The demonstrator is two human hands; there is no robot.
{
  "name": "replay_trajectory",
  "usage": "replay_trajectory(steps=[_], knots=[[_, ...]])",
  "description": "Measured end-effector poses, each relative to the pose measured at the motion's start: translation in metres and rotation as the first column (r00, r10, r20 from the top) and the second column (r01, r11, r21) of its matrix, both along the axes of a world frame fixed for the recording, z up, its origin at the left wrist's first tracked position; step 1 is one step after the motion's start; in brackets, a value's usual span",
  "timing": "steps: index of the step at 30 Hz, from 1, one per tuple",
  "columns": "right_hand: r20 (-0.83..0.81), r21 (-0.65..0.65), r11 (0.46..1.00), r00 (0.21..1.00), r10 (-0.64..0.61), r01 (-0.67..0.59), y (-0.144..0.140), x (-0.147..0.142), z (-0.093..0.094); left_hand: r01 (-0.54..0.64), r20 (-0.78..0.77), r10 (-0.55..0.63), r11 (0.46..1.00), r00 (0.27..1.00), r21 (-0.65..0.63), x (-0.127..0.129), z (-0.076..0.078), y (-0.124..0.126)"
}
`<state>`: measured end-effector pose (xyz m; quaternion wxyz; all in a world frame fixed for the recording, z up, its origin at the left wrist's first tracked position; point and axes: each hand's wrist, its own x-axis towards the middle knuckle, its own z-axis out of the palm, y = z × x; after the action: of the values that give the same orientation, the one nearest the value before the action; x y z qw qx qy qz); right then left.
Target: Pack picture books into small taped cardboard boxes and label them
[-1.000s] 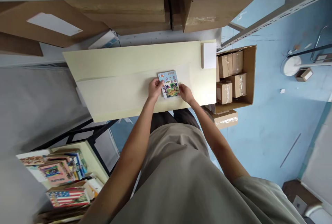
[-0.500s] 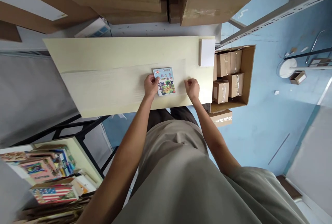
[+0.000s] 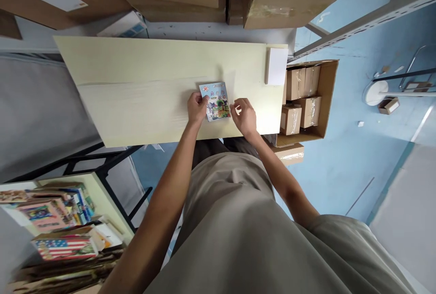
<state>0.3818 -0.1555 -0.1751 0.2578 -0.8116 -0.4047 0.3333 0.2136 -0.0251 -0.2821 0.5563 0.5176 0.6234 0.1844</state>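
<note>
The left hand (image 3: 196,108) is closed on the illustrated booklet (image 3: 218,103), its left edge being pinched with the thumb laid over the cover; the fingers of the right hand (image 3: 244,116) are curled, with a small gap visible between thumb and forefinger, and are placed at the booklet's right edge; whether anything is pinched there cannot be told. The booklet is held face up over the pale yellow counter (image 3: 143,60), near its front edge; a white rectangular block (image 3: 276,66) is sited at the counter's far right corner. Beside the counter's right end, an open carton (image 3: 329,99) is noted, several small taped boxes (image 3: 310,111) being contained in it; a further taped box (image 3: 289,153) is seen just below. Large cartons (image 3: 298,1) are stored on the shelf (image 3: 207,30) beyond the counter; their contents cannot be seen.
</note>
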Motion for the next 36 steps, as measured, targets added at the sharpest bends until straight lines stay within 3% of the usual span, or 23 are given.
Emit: replay_trajectory(steps=[5,12,16,19,22,26,30,33,36], knots=[[-0.038,-0.058,0.993,0.995,0.097,-0.099,0.025,-0.035,-0.010,0.080,-0.025,-0.078,0.994,0.997,0.081,-0.009,0.012,0.002],[-0.026,-0.151,0.973,0.984,0.175,-0.177,0.040,-0.066,-0.039,0.074,-0.051,-0.068,0.987,0.996,0.140,-0.011,0.020,-0.015],[-0.103,-0.069,0.974,0.973,0.206,-0.214,0.031,-0.048,-0.042,0.034,-0.128,-0.013,0.986,0.992,0.161,-0.005,0.017,-0.024],[-0.075,-0.021,0.997,0.995,0.066,-0.068,0.026,-0.020,-0.048,0.032,-0.100,-0.016,0.988,0.995,0.153,-0.004,0.015,-0.028],[-0.039,-0.068,0.994,0.996,-0.083,0.080,0.032,0.002,-0.064,0.027,-0.072,-0.016,0.987,0.997,0.158,-0.004,0.012,-0.029],[-0.037,-0.155,0.983,0.994,-0.107,0.100,0.052,0.007,-0.082,-0.004,-0.059,0.015,0.986,0.998,0.168,-0.005,0.012,-0.026],[-0.022,-0.196,0.980,0.999,-0.049,0.044,0.067,0.005,-0.075,0.039,-0.114,-0.009,0.965,0.993,0.260,-0.003,0.034,-0.037],[-0.026,-0.230,0.973,1.000,-0.005,-0.001,0.071,0.007,-0.059,0.257,-0.221,-0.189,0.905,0.957,0.339,0.006,0.063,-0.064],[-0.050,-0.265,0.964,0.998,0.028,-0.040,0.071,0.010,-0.042,0.461,-0.353,-0.357,0.843,0.865,0.278,0.018,0.083,-0.091]])
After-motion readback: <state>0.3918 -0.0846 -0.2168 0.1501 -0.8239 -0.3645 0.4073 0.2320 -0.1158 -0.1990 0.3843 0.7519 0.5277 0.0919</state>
